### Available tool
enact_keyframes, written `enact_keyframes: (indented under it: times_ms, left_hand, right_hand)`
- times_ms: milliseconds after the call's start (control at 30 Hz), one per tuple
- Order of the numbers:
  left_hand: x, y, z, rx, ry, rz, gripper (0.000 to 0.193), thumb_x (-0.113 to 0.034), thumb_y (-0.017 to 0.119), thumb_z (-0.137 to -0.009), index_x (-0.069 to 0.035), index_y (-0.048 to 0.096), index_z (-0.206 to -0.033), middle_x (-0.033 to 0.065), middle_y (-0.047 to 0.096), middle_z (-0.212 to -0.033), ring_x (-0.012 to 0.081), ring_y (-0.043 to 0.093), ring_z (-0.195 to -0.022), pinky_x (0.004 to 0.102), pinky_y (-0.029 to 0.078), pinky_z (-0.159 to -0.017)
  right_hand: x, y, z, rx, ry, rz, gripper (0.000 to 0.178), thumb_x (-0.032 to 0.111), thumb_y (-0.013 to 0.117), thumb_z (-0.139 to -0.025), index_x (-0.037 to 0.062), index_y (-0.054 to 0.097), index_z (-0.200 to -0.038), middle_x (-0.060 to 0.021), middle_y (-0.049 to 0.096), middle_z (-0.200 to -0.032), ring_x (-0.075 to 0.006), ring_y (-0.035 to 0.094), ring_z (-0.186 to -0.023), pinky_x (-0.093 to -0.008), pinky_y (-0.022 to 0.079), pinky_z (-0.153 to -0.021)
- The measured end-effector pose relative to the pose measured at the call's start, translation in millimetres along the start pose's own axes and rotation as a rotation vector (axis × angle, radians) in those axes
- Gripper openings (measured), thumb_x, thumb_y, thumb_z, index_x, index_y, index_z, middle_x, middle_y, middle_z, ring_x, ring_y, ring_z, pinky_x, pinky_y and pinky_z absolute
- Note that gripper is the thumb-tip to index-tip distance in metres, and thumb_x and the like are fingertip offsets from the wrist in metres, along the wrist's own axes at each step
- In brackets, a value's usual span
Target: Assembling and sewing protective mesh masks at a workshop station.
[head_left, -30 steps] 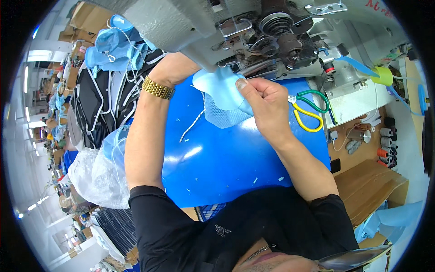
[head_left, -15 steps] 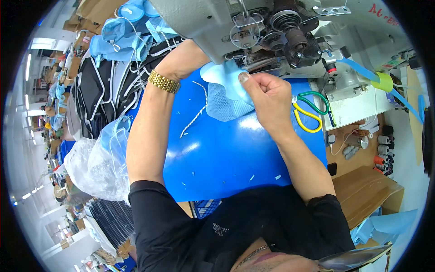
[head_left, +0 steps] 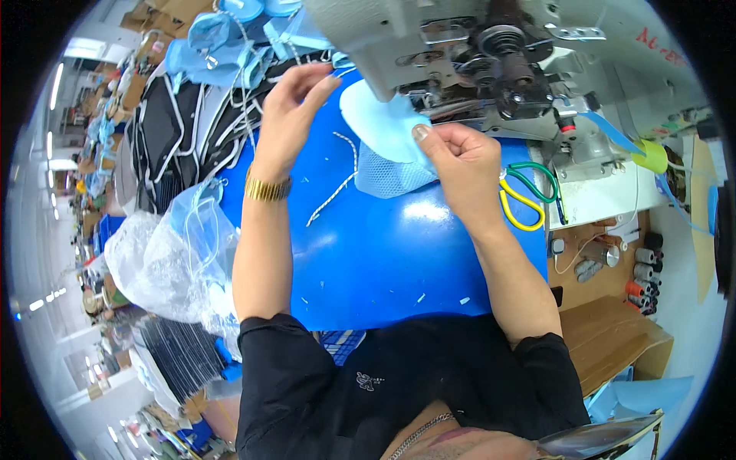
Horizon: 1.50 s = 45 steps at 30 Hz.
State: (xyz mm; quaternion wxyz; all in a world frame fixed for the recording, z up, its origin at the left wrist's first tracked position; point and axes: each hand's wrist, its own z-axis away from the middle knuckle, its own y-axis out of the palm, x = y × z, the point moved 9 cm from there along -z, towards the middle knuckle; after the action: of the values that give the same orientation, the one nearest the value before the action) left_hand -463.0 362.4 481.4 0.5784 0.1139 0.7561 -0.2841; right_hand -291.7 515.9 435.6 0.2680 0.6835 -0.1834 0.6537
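My right hand [head_left: 468, 165] pinches the edge of a light-blue fabric piece [head_left: 379, 123] between thumb and fingers. The piece has a smooth rounded top and a blue mesh part [head_left: 391, 178] hanging below. Its far edge lies by the working parts of a sewing machine [head_left: 460, 77]. My left hand [head_left: 291, 111], with a gold watch [head_left: 268, 188] on the wrist, is raised left of the machine head. Its thumb and fingers are apart, close to the light-blue pieces, and I see nothing held. A speckled cord [head_left: 335, 192] trails from the mesh across the blue table.
Scissors with yellow and green handles [head_left: 525, 207] lie right of my right hand. Light-blue pieces [head_left: 218, 57] and black pieces with pale trim [head_left: 172, 142] are heaped at left. A clear plastic bag [head_left: 153, 261] sits nearer. Thread spools [head_left: 644, 272] stand at far right.
My left hand has come out from behind the machine head and moved left, its fingers now showing. My right hand keeps its pinch on the fabric piece. The view has shifted slightly.
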Motion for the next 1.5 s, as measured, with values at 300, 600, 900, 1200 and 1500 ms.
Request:
enact_keyframes:
  times_ms: [300, 600, 900, 1200, 1500]
  left_hand:
    - [55, -189, 250, -0.729, -0.184, -0.238, 0.021, -0.014, 0.063, -0.094, -0.001, 0.061, -0.111, 0.0100, 0.070, -0.098, 0.0156, 0.067, -0.093, 0.0255, 0.051, -0.078]
    - [45, -254, 478, -1.274, -0.312, -0.371, 0.016, -0.016, 0.065, -0.093, -0.001, 0.064, -0.095, 0.0052, 0.070, -0.076, 0.0064, 0.061, -0.065, 0.0191, 0.045, -0.057]
    - [122, -235, 573, -0.987, -0.814, -1.062, 0.018, -0.023, 0.069, -0.083, -0.006, 0.072, -0.087, 0.0125, 0.072, -0.083, 0.0243, 0.070, -0.073, 0.0344, 0.054, -0.070]
    - [185, -237, 546, -0.523, -1.102, -1.425, 0.019, -0.023, 0.065, -0.076, -0.011, 0.074, -0.086, 0.0169, 0.070, -0.086, 0.0364, 0.064, -0.086, 0.0477, 0.052, -0.077]
    - [214, -233, 544, -0.654, -0.868, -1.370, 0.022, -0.016, 0.055, -0.079, -0.007, 0.073, -0.086, 0.0206, 0.070, -0.092, 0.0396, 0.063, -0.095, 0.0481, 0.052, -0.080]
  right_hand:
    - [-20, -12, -16, -0.010, -0.159, 0.219, 0.018, 0.017, 0.071, -0.088, 0.0011, 0.072, -0.095, -0.0007, 0.068, -0.085, -0.0077, 0.058, -0.074, -0.0233, 0.046, -0.067]
    - [-40, -37, -73, 0.099, -0.137, 0.124, 0.032, 0.020, 0.069, -0.090, -0.0066, 0.067, -0.108, -0.0122, 0.070, -0.098, -0.0154, 0.067, -0.083, -0.0260, 0.052, -0.066]
    - [-42, -49, -81, 0.062, -0.154, 0.185, 0.030, 0.021, 0.065, -0.093, -0.0021, 0.068, -0.112, -0.0099, 0.070, -0.098, -0.0151, 0.065, -0.081, -0.0253, 0.049, -0.062]
    - [-43, -61, -94, 0.021, -0.125, 0.247, 0.029, 0.019, 0.061, -0.095, -0.0015, 0.066, -0.115, -0.0101, 0.070, -0.102, -0.0146, 0.064, -0.086, -0.0255, 0.050, -0.065]
    - [-57, -67, -109, 0.098, -0.076, 0.200, 0.028, 0.023, 0.064, -0.095, -0.0001, 0.067, -0.110, -0.0062, 0.070, -0.094, -0.0115, 0.064, -0.075, -0.0235, 0.048, -0.060]
